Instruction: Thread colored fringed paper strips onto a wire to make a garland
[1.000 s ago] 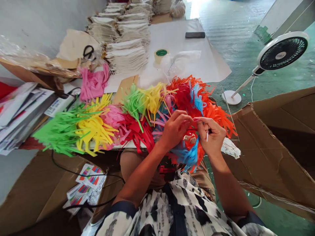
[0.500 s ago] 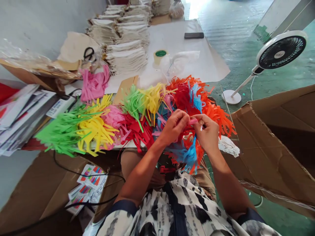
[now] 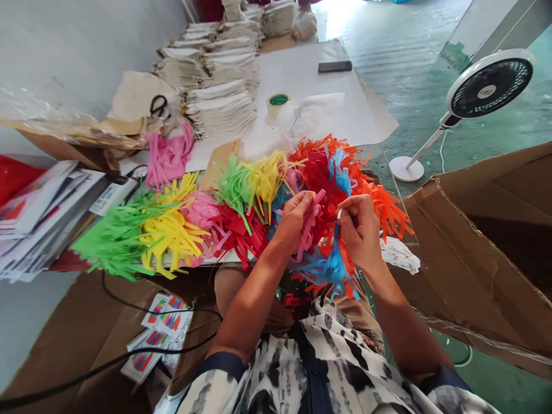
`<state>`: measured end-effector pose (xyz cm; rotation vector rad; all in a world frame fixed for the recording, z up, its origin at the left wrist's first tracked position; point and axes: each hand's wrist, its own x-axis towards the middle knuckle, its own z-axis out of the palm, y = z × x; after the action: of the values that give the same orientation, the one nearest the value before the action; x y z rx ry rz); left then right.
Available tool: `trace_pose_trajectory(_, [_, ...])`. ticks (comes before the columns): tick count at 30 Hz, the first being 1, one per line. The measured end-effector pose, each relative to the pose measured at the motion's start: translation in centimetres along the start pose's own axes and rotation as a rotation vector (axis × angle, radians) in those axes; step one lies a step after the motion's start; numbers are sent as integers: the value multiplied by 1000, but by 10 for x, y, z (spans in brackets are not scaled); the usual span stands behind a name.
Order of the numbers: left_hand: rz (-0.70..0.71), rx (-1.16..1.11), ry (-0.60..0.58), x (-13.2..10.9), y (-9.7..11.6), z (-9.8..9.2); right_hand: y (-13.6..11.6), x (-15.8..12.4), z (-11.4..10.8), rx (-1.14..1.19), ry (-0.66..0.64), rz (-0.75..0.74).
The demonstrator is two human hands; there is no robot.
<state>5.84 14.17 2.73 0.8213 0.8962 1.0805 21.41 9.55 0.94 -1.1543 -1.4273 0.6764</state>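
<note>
My left hand is closed on a pink paper tassel, whose cut strips hang down beside the fingers. A short way to its right, my right hand is pinched, and a small white bit shows at its fingertips; its kind is too small to tell. Blue fringe hangs just below the right hand. Red fringe and orange fringe lie behind and beside the hands. Further left are more tassels: yellow, green and light green.
Stacks of white bundles stand at the back, near a tape roll and a dark flat object. Scissors lie at the left. A fan and an open cardboard box are on the right.
My hands have moved apart. The pink strip that stretched between them is now only in my left hand, with its fringe hanging down. The view has shifted slightly.
</note>
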Motion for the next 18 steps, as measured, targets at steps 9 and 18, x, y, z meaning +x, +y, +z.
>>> trace_pose_trajectory(9, [-12, -136, 8, -1, 2, 0, -14, 7, 9, -88, 11, 82])
trace_pose_trajectory(18, [41, -141, 101, 4, -2, 1, -19, 7, 18, -189, -33, 55])
